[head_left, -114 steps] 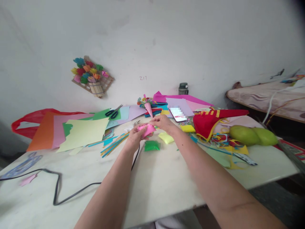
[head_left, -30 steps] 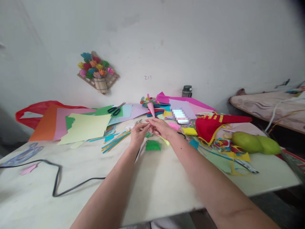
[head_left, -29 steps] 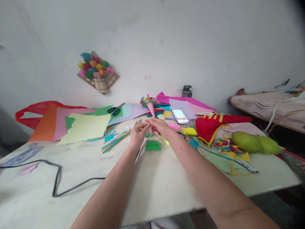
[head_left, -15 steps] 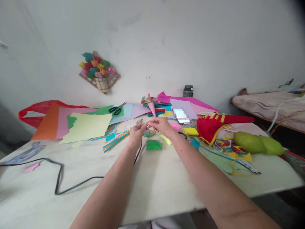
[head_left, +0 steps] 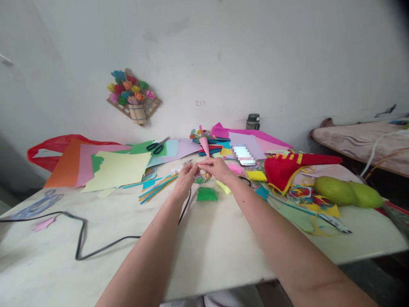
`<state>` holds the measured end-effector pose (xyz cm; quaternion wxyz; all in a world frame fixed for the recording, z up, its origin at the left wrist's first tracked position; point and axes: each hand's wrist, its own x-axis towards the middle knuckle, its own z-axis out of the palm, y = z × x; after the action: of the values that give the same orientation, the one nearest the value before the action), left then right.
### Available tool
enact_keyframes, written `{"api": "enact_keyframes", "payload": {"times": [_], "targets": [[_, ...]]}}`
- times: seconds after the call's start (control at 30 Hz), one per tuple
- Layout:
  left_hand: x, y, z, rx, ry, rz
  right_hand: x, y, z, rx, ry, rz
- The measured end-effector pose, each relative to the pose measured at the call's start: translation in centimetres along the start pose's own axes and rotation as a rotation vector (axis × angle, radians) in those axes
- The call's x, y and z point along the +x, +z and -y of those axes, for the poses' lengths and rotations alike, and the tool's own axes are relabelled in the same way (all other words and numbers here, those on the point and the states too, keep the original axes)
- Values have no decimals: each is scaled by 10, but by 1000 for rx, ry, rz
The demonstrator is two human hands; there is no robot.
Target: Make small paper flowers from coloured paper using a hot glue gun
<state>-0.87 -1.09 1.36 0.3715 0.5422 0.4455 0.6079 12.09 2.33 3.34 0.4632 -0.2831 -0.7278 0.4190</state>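
Observation:
Over the middle of the table, my left hand (head_left: 186, 175) and my right hand (head_left: 214, 167) meet, fingertips pinched close together. Whatever lies between the fingers is too small to make out. Blue and orange paper strips (head_left: 158, 189) lie just left of my left hand. A green packet (head_left: 207, 194) rests nearer to me, below the hands. To its right is a small yellow piece (head_left: 223, 186). Behind the hands stands a pink paper cone (head_left: 204, 146) topped with colourful paper bits. Small coloured scraps (head_left: 201, 178) show beneath the fingers.
Coloured sheets (head_left: 118, 170) and black scissors (head_left: 158, 146) lie at the back left. A phone (head_left: 244, 155), red cloth (head_left: 281, 172) and green fruits (head_left: 335, 190) are to the right. A black cable (head_left: 108, 247) runs across the front left. A bottle (head_left: 252, 121) stands by the wall.
My left hand has shifted slightly, its fingers drawn a little closer in. The right hand stays pinched in about the same place. The view has moved very slightly.

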Motion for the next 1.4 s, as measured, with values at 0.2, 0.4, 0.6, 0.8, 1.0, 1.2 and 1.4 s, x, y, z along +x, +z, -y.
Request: {"api": "enact_keyframes", "payload": {"times": [0.2,0.4,0.6,0.8,1.0,1.2,1.4], "targets": [[4,-1,3,147,23,-38,2,-1,2,-169,-73,-2],[5,-2,5,279,73,-73,2,3,1,-471,-196,-16],[6,0,8,376,163,-164,-3,8,7,-705,-227,-65],[3,3,-2,115,98,-162,5,-10,-14,-243,108,-205],[-2,4,-5,-118,-8,-20,5,-19,-7,296,189,-175],[-3,2,-1,-183,-3,66,3,-12,-2,536,238,-32],[-2,4,0,-171,-1,85,0,-8,4,492,293,38]]}}
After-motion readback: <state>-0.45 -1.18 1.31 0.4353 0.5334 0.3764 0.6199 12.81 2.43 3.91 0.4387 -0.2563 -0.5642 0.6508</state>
